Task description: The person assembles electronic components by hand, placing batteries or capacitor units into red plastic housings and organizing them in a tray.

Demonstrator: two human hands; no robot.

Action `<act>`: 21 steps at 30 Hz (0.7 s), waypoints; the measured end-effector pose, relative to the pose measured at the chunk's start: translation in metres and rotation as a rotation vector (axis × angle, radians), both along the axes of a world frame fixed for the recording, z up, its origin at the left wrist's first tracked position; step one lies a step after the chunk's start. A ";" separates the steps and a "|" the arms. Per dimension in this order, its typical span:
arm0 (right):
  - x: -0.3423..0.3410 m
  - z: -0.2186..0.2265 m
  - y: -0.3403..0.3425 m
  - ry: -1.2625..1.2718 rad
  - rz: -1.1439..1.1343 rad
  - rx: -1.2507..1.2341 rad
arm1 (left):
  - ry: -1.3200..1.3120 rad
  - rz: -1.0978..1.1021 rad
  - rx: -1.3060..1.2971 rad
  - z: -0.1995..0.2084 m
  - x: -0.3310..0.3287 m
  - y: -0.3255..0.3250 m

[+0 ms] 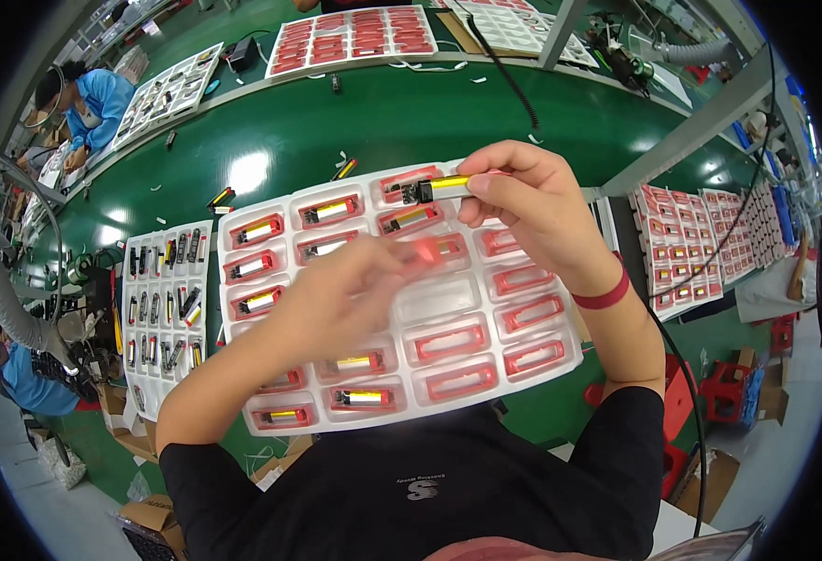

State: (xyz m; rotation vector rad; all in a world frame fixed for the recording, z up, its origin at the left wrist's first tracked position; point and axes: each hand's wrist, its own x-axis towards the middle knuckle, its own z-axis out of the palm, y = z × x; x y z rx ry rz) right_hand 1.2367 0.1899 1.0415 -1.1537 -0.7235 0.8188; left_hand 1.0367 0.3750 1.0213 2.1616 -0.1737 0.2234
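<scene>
My right hand (532, 201) pinches a small battery assembly (443, 189), a silver and yellow cell with a black end piece, above the far side of a white compartment tray (439, 297). My left hand (350, 285) hovers over the middle of this tray, smeared by motion. Something bright red (427, 251) shows at its fingertips; whether it is held, I cannot tell. Compartments at the left hold red frames with cells in them, such as one red frame (257, 232). Toward the right are red frames without cells, like this red frame (532, 313).
A second white tray (138, 374) with loose cell assemblies stands at the left. Loose assemblies (221, 197) lie on the green bench (383, 122). Filled trays (682, 248) stand at the right, another tray (350, 42) beyond the bench. Co-workers (98, 103) sit at the left.
</scene>
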 end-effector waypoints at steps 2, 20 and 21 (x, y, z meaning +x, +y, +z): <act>-0.004 0.000 -0.007 0.013 0.008 -0.009 | 0.380 0.162 -0.488 0.006 -0.005 0.010; -0.058 -0.012 0.028 0.359 0.083 0.246 | 0.331 -0.132 -1.189 -0.015 0.004 0.023; -0.060 -0.011 0.033 0.365 0.140 0.251 | 0.350 0.008 -1.017 -0.013 0.005 0.016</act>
